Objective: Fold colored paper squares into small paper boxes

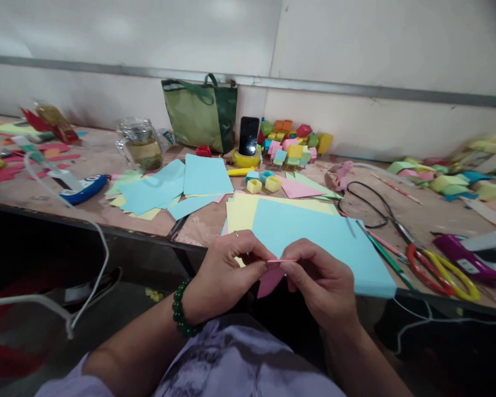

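Between my two hands, just off the table's front edge, is a small piece of pink paper [269, 282] with a folded upper edge. My left hand [227, 270], with a green bead bracelet at the wrist, pinches its left end between thumb and fingers. At the right end, my right hand [322, 278] pinches the same fold. Part of the paper hangs below the fingertips; the rest is hidden by them. Behind the hands lies a stack of large sheets, a blue sheet [310, 229] on top and yellow sheets [240, 212] showing under it.
Scissors [434, 270] and a purple glue gun [471, 259] lie at right, a blue glue gun [85, 187] at left. Farther back stand a glass jar [143, 149], a green bag [198, 116], a phone [248, 135] and several folded paper pieces [293, 151]. Cut blue sheets [206, 175] lie left of centre.
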Available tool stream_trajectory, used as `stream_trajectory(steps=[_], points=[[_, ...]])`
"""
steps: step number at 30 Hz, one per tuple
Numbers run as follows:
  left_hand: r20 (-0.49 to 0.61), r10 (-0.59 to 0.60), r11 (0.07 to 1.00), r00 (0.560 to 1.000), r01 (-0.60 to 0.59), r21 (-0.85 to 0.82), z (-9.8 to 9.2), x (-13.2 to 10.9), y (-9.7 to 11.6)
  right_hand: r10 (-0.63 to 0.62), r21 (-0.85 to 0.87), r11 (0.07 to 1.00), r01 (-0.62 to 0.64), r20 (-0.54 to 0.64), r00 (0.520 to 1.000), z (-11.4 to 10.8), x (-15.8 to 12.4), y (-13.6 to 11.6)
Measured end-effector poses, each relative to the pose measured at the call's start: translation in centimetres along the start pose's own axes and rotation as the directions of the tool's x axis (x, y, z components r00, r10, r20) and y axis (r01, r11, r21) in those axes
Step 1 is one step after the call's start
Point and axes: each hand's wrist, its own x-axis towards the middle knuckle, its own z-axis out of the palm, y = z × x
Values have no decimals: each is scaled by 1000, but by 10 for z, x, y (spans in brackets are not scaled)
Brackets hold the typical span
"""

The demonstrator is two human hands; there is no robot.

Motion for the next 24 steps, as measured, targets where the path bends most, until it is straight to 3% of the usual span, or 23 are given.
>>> stream_trajectory(steps=[5,8,11,15,20,24], points=[[59,-60,996,996,63,-62,0,0,4,-79,-92,993,70,-101,992,2,-1,-3],[90,-72,993,993,79,-82,-2,0,4,-65,-75,996,55,-134,989,4,-2,-3],[37,11,1000,999,-11,0,-3,0,2,-23,-55,998,18,-93,995,4,0,-3],[10,167,973,986,-166,160,0,2,0,-11,-148,989,5,-39,999,2,4,-5],[62,86,993,994,-91,73,5,5,0,-85,-163,985,54,-187,979,2,2,-1],[56,116,980,992,-124,153,6,3,-3,-115,-208,974,85,-137,984,2,3,1]])
